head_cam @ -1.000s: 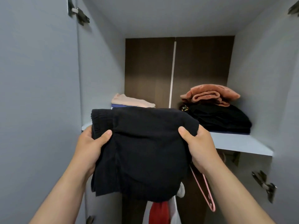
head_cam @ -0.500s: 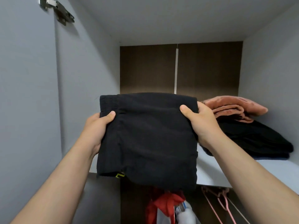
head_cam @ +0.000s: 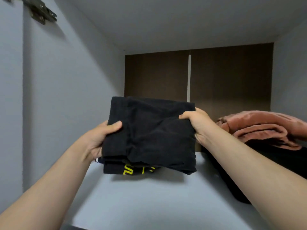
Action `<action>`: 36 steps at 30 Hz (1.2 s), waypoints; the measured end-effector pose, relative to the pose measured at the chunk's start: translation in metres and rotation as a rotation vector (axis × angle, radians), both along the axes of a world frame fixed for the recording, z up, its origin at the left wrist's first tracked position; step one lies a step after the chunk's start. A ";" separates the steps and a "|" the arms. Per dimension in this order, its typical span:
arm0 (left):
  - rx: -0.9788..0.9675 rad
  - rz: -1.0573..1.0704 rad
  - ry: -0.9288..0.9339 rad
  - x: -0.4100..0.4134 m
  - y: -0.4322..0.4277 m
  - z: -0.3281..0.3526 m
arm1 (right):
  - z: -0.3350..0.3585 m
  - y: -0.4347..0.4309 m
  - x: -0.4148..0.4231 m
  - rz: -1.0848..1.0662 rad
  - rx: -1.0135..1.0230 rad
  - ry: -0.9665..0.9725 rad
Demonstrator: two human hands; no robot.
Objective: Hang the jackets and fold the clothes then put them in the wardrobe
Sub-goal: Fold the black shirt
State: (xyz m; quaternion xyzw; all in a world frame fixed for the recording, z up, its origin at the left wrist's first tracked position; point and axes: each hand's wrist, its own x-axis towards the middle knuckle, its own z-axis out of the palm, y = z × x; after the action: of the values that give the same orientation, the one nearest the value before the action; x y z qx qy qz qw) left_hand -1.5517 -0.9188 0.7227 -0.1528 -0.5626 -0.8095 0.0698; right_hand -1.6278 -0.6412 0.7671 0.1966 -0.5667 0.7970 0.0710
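Note:
A folded black garment (head_cam: 154, 133) with yellow print at its lower edge is held over the grey wardrobe shelf (head_cam: 149, 200), its front edge hanging just above the board. My left hand (head_cam: 101, 136) grips its left side, thumb on top. My right hand (head_cam: 197, 123) grips its right side, thumb on top. A white-and-dark striped edge of another piece peeks out under its left corner. The stack that lay at the shelf's back left is hidden behind the garment.
A folded orange-pink cloth (head_cam: 265, 128) lies on a black pile (head_cam: 282, 163) at the shelf's right. Grey wardrobe walls close in left and right, a brown back panel (head_cam: 216, 77) behind. A door hinge (head_cam: 41, 12) sits at the upper left.
Both hands have carried the black garment forward and into the shelf space, lower over the board. The view has moved closer, so the hanging clothes below are out of sight.

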 end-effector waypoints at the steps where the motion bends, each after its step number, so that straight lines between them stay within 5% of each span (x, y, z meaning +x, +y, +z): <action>1: -0.088 0.002 0.003 -0.008 0.002 -0.005 | -0.001 -0.002 -0.011 -0.002 -0.032 -0.041; 14: -0.510 0.304 -0.333 -0.143 -0.053 0.086 | 0.002 -0.057 -0.128 -0.081 -0.014 -0.297; 20: -0.926 0.389 -0.597 -0.183 -0.067 0.040 | -0.060 -0.078 -0.147 0.031 0.305 -0.461; 24: -1.223 0.458 -0.571 -0.188 -0.054 0.054 | -0.064 -0.070 -0.145 0.049 0.435 -0.433; 28: -1.162 0.370 -0.565 -0.185 -0.066 0.065 | -0.056 -0.075 -0.146 -0.003 0.398 -0.345; 33: -1.029 0.614 -0.170 -0.200 -0.069 0.080 | -0.039 -0.091 -0.148 -0.031 0.181 -0.230; 36: -1.410 0.831 -0.129 -0.205 -0.067 0.081 | -0.041 -0.103 -0.143 -0.043 0.191 -0.290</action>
State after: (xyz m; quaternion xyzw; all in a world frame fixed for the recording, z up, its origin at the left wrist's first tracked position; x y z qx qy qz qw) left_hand -1.7564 -0.9858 0.8040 0.1070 -0.9528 -0.1809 0.2190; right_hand -1.7709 -0.7445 0.7263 0.0733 -0.6481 0.7579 -0.0135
